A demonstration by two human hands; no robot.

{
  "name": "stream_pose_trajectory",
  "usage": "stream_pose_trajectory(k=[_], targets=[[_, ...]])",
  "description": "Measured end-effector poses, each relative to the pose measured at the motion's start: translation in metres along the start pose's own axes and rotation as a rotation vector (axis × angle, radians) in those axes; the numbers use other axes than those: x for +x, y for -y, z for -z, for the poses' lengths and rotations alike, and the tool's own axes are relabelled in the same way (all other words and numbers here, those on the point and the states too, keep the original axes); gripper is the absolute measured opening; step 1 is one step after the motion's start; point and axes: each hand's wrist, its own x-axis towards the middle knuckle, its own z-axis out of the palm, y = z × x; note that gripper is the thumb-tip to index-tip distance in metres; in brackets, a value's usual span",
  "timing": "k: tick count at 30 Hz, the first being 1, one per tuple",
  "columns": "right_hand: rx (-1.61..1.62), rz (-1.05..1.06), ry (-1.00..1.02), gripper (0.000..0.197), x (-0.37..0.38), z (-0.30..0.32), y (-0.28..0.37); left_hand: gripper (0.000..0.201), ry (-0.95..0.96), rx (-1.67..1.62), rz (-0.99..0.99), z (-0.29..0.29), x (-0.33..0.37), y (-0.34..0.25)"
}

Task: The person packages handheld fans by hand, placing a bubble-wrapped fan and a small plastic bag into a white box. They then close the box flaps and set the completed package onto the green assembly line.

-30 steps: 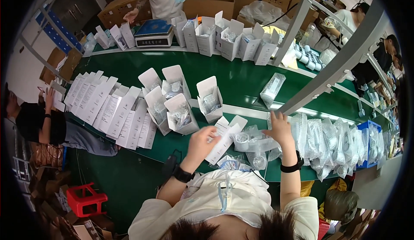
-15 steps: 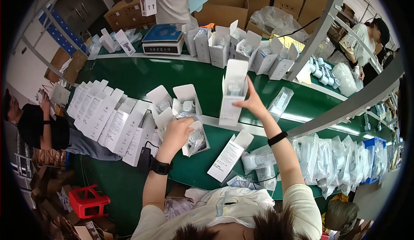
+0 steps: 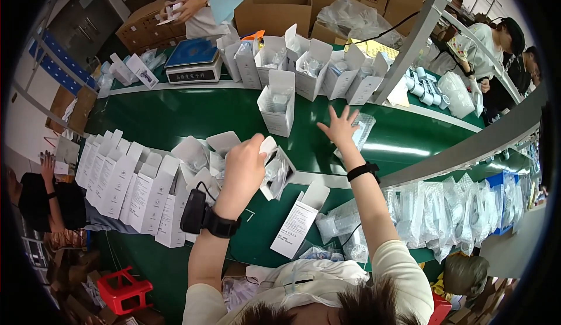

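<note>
My left hand (image 3: 243, 166) is closed on the edge of an open white box (image 3: 285, 179), which tilts with clear-bagged parts showing inside. Beyond it, another open white box (image 3: 276, 115) stands upright on the green conveyor belt (image 3: 222, 110), apart from both hands. My right hand (image 3: 341, 129) is open over the belt, fingers spread, holding nothing. Right beside its fingers lies a clear bubble-wrap pouch (image 3: 363, 131). A printed white box (image 3: 296, 223) with a raised flap lies nearer to me, between my forearms.
Several closed white boxes (image 3: 130, 182) stand in a row at left. Bubble-wrapped items (image 3: 435, 211) line the right side by a blue bin (image 3: 507, 199). Across the belt are a blue-topped scale (image 3: 193, 62), open boxes (image 3: 312, 65) and a metal post (image 3: 416, 42). Co-workers stand around.
My right hand has let go of the white box, which now stands on the belt, and its fingers have spread. My left hand has raised and tilted its box. The view has shifted slightly.
</note>
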Motion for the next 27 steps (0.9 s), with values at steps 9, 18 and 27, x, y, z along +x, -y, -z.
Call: stream_pose_trajectory(k=[9, 18, 27], targets=[[0.125, -0.019, 0.314, 0.044, 0.003, -0.018, -0.079, 0.038, -0.046, -0.042, 0.039, -0.076, 0.069, 0.023], [0.083, 0.5, 0.695, 0.043, -0.126, 0.043, -0.037, 0.059, 0.007, 0.223, 0.025, -0.042, 0.055, 0.038], [0.737, 0.81, 0.361, 0.079, -0.115, 0.065, 0.08, 0.053, -0.503, -0.219, 0.369, 0.1, -0.101, 0.067]])
